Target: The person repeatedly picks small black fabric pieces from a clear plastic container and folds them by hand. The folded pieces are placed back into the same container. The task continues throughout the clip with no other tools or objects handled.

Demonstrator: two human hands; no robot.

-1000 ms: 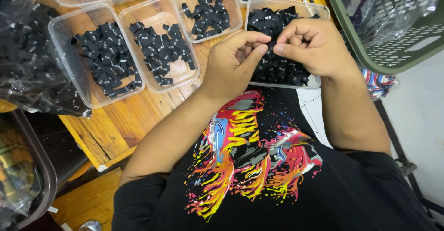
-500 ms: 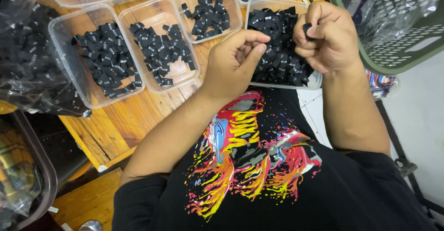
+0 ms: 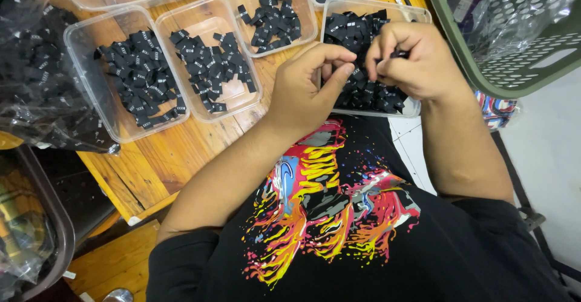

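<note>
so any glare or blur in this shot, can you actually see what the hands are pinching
Head view: even, soft light, faint shadows. Glare streaks the clear plastic bag at left and the wrap in the green basket. The left hand and right hand are fairly sharp, slightly soft at the fingertips; the small black piece is mostly hidden.

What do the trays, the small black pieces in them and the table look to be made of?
The trays look like clear thin plastic: see-through walls with glossy rims. The small black pieces seem to be woven fabric labels, matt and folded flat, though the weave is too small to confirm. The table looks like varnished wood, with visible grain and plank seams.
</note>
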